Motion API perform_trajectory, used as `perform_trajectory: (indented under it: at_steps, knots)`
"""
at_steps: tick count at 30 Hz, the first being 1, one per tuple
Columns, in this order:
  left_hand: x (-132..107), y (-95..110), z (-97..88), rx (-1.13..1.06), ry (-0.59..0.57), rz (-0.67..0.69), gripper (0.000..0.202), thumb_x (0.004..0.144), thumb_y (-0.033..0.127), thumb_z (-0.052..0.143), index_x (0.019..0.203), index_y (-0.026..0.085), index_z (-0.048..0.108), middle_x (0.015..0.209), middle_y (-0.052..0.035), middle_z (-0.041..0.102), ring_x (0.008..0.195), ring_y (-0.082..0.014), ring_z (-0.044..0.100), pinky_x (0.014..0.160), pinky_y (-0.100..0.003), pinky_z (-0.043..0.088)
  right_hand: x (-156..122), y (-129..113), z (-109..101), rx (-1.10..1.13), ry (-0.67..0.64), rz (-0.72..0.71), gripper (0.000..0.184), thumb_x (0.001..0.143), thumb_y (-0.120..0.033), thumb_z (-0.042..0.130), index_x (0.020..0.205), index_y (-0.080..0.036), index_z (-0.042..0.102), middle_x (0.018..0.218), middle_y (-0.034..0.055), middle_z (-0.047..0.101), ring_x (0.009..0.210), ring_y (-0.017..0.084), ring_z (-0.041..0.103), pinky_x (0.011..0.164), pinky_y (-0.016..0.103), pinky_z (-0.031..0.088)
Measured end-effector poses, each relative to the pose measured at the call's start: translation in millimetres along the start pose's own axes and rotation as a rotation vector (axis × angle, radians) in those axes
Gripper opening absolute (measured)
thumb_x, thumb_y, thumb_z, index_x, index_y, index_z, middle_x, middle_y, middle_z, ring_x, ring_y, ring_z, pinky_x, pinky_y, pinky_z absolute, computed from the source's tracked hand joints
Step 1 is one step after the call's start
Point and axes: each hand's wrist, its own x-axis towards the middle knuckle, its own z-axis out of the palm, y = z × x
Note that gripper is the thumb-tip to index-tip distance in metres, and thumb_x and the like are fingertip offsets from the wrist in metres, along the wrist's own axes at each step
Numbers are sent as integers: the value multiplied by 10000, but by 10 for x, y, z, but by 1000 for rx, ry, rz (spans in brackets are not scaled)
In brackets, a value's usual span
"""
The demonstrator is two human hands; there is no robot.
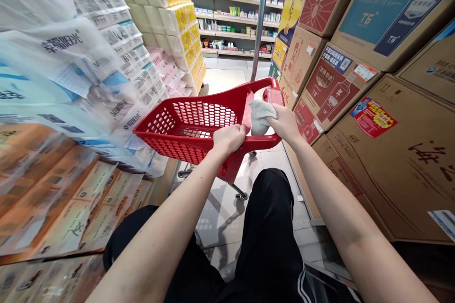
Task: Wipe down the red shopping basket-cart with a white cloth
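A red plastic shopping cart with a perforated basket stands in front of my knees, tilted across the view. My left hand is closed round the near rim of its basket, by the end panel. In my right hand is a crumpled pale grey cloth, gripped at its right edge. The cloth hangs inside the opening between the end panel and the red handle. A grey metal pole rises behind the handle to a dark grip at the top. The basket's visible inside holds nothing.
Stacked cardboard cartons line the right side closely. Plastic-wrapped paper packs pile up on the left, with yellow-and-white packs beyond. Shelves of small goods stand at the back. Cart wheels rest on the tiled floor.
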Motion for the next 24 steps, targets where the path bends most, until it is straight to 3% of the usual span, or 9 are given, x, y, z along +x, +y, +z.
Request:
perform_trajectory:
  at_steps: [4,6,12,14,19,21,24]
  knots:
    - [10,-12,12,-9,4,2,536,941,407,183,973,255,696,1117,-62,726,1047,-292,652,825,-387,479,-263,45,162,193,293,99,331,899,-327,398,1096,-189,626,903,69,699,808,227,623,688,309,451]
    - [15,-19,8,-8,4,-2,537,944,403,185,981,254,700,1124,-64,726,1056,-286,649,830,-377,476,-378,73,234,221,358,78,333,901,-318,388,1118,-193,608,931,75,697,850,237,630,726,329,472]
    - [31,-42,-31,17,-10,-1,552,947,408,183,1013,262,711,1145,-68,723,1078,-290,644,840,-369,472,-407,117,160,120,281,-179,252,876,-311,451,1008,-192,629,1047,122,701,1010,274,624,862,373,463]
    - [43,-43,-39,17,-17,-9,561,945,411,177,1023,263,713,1156,-71,721,1089,-301,642,843,-381,473,-323,86,73,39,196,-229,252,909,-346,439,901,-193,639,954,112,711,949,261,634,826,347,449]
    - [56,-14,-55,4,-5,-21,575,948,407,175,1018,243,721,1147,-79,725,1089,-295,644,852,-374,474,-159,-80,-55,-94,18,-246,500,1006,-486,342,699,-207,620,706,43,663,760,179,625,737,277,389]
    - [48,-10,-64,4,5,-36,567,949,406,187,1016,239,725,1140,-75,729,1081,-281,648,858,-354,472,-176,-123,-14,-96,68,-240,525,1021,-481,304,707,-207,624,702,42,658,753,170,620,756,278,389]
    - [33,-41,-71,7,25,-40,558,950,396,192,1024,255,727,1151,-54,728,1079,-268,648,859,-337,472,-307,-127,147,-44,275,-241,432,1009,-444,324,820,-201,627,788,73,671,811,206,621,797,319,417]
